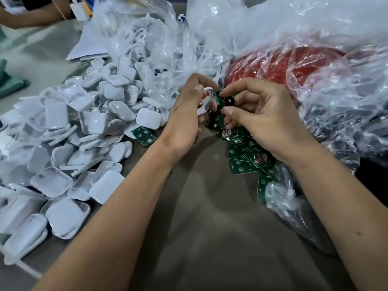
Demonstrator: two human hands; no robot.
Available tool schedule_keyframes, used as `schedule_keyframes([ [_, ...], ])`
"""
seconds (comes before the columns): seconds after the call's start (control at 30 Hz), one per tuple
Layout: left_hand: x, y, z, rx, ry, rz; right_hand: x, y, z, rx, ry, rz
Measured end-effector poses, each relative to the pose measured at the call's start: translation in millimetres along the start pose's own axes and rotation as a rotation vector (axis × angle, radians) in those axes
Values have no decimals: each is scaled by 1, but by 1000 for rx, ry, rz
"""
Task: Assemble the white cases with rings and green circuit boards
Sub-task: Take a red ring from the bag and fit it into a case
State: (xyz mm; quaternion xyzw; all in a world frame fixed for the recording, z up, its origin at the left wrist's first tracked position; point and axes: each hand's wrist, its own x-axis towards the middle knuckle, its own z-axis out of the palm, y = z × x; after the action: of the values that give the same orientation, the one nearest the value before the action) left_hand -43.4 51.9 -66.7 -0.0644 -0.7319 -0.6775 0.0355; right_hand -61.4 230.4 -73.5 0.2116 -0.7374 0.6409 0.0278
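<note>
Fingers (198,88) of the left hand (184,114) curl round a white case (204,100), pinching it by its edges, open face turned toward the right hand. Red spot visible inside the case, can't tell what it is. Right hand (260,120) has thumb and fingers pinched on a green circuit board (219,99) with a dark round part on it, held just beside the case, touching or nearly so; blur hides the exact contact.

Handling judgement: case looks like thin moulded plastic, light, stiff, smooth and a bit slippery, so grip on the rim or short sides, not the flat face, leaving the cavity free. Board looks light and rigid, thin; best held by its edges, off the round cell and contacts. Probably needs squaring up before pressing in, forcing it tilted could crack a clip or flex the board. No ring clearly seen in either hand.

Supply: pile of white cases (63,143) lies loose on the counter (199,217) to the left, some spilling out of a clear plastic bag (151,49). Loose green boards (245,158) lie under and near the right wrist, one stray board (143,134) beside the case pile. Red item inside another crinkled bag (294,66) at right, contents unclear. Another person's arm (31,15) at top left.
</note>
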Motion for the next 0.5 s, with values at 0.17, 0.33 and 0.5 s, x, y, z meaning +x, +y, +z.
schedule_keyframes([
  [0.17,-4,3,3,5,-23,-47,-1,1,1,48,89,50],
  [0.33,-4,0,2,57,-33,48,2,2,2,86,144,89],
  [0.5,-4,-2,2,218,27,186,2,1,-1,130,204,171],
])
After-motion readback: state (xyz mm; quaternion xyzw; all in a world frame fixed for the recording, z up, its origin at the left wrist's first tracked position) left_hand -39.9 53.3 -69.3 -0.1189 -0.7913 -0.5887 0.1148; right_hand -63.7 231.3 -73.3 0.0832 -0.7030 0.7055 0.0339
